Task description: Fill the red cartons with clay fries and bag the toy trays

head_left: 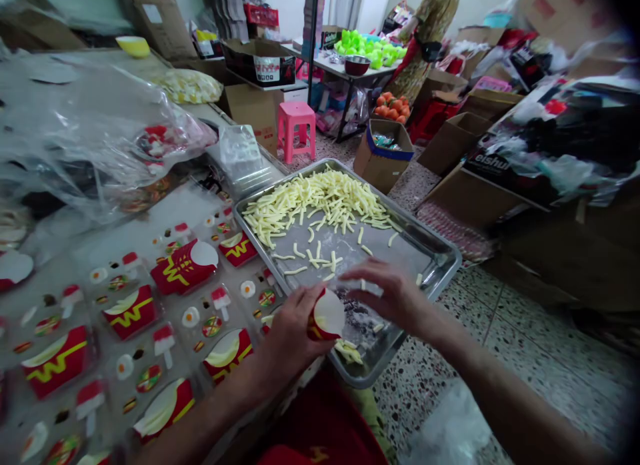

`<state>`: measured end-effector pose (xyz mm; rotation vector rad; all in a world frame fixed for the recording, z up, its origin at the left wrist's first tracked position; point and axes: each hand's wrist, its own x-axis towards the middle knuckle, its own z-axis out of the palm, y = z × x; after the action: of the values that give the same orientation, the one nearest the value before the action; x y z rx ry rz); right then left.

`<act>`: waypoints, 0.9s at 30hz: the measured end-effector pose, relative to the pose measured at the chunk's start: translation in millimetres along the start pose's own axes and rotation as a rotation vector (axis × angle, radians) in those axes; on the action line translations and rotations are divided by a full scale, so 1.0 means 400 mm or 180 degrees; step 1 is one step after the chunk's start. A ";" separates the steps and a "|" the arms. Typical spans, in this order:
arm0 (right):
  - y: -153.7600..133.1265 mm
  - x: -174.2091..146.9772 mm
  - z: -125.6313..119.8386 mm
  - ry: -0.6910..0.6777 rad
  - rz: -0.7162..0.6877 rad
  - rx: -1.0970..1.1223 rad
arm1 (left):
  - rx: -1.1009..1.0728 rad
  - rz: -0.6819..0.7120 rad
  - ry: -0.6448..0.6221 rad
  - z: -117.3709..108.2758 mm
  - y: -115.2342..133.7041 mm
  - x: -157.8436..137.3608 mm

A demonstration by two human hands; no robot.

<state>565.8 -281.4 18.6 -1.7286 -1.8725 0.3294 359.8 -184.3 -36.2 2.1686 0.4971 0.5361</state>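
We had the left hand [299,324] clamped on a red carton [330,313], its white inner side showing, at the near left edge of the metal tray [450,260]. Our right hand [393,290] hung over the tray, blurred, fingers parted and apart from the left hand; we couldn't tell whether it touched the pale stick just under it. Fries [320,198] were heaped at the tray's far end, with loose ones scattered toward us and a small clump [349,350] in the near corner. On the bench [173,212] to our left, more red-and-yellow cartons [133,313] lay in rows with little fried eggs [247,289] and ice pops [221,300] between them. Clear plastic [75,125] covered the bench's far left, near a yellow bowl [133,46]. Beyond the tray we saw a pink stool [297,118], a cardboard box [377,160], and bright green pieces [370,46] on a table [327,62] beside a dark red bowl [357,66].
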 end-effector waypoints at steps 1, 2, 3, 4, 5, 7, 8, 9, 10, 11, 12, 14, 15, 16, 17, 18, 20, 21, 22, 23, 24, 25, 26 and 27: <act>0.035 0.037 -0.015 -0.0155 -0.0229 -0.0393 | 0.0092 -0.0117 0.0096 -0.021 0.000 -0.003; 0.069 0.076 -0.024 -0.0405 -0.0470 -0.0758 | 0.0173 -0.0202 0.0185 -0.042 0.000 -0.006; 0.099 0.115 -0.026 -0.0713 -0.0753 -0.1037 | 0.0246 -0.0256 0.0249 -0.061 -0.001 -0.011; 0.124 0.153 -0.021 -0.0991 -0.1037 -0.1220 | 0.0309 -0.0291 0.0283 -0.078 -0.002 -0.016; 0.144 0.188 -0.013 -0.1230 -0.1281 -0.1314 | 0.0359 -0.0329 0.0288 -0.093 -0.003 -0.021; 0.173 0.239 0.006 -0.1549 -0.1607 -0.1306 | 0.0436 -0.0456 0.0306 -0.115 -0.008 -0.030; 0.183 0.254 0.014 -0.1673 -0.1657 -0.1255 | 0.0465 -0.0540 0.0332 -0.123 -0.011 -0.032; 0.192 0.261 0.020 -0.1783 -0.1633 -0.1204 | 0.0494 -0.0617 0.0357 -0.129 -0.015 -0.033; 0.201 0.262 0.026 -0.1869 -0.1537 -0.1163 | 0.0526 -0.0661 0.0370 -0.134 -0.018 -0.030; 0.210 0.257 0.031 -0.1910 -0.1389 -0.1135 | 0.0562 -0.0674 0.0369 -0.138 -0.022 -0.024; 0.219 0.248 0.037 -0.1887 -0.1202 -0.1115 | 0.0608 -0.0668 0.0354 -0.142 -0.025 -0.015; 0.236 0.224 0.052 -0.1611 -0.0719 -0.1069 | 0.0745 -0.0644 0.0288 -0.150 -0.029 0.016; 0.242 0.212 0.062 -0.1373 -0.0429 -0.1022 | 0.0837 -0.0632 0.0260 -0.153 -0.030 0.037; 0.247 0.203 0.071 -0.1104 -0.0095 -0.0938 | 0.0945 -0.0630 0.0253 -0.156 -0.030 0.061; 0.249 0.197 0.077 -0.0836 0.0292 -0.0777 | 0.1070 -0.0642 0.0257 -0.157 -0.030 0.086; 0.248 0.195 0.080 -0.0562 0.0726 -0.0502 | 0.1193 -0.0657 0.0258 -0.155 -0.030 0.111; 0.235 0.201 0.070 -0.0030 0.1579 0.0446 | 0.1385 -0.0686 0.0210 -0.143 -0.029 0.159; 0.223 0.206 0.059 0.0210 0.1902 0.1068 | 0.1433 -0.0680 0.0142 -0.131 -0.029 0.180; 0.208 0.211 0.045 0.0419 0.2108 0.1704 | 0.1429 -0.0652 0.0041 -0.117 -0.029 0.198; 0.191 0.214 0.032 0.0595 0.2205 0.2284 | 0.1361 -0.0610 -0.0061 -0.099 -0.029 0.213; 0.173 0.215 0.022 0.0722 0.2232 0.2755 | 0.1233 -0.0586 -0.0130 -0.079 -0.030 0.225; 0.155 0.212 0.017 0.0796 0.2219 0.3091 | 0.1064 -0.0587 -0.0149 -0.059 -0.031 0.234; 0.140 0.206 0.017 0.0860 0.2196 0.3261 | 0.0872 -0.0597 -0.0101 -0.040 -0.031 0.241; 0.129 0.199 0.023 0.0926 0.2182 0.3266 | 0.0692 -0.0595 0.0002 -0.022 -0.031 0.246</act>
<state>603.1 -195.4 2.4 -1.4544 -0.6032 1.0159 434.6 -120.6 -21.1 2.2955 0.7805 0.3950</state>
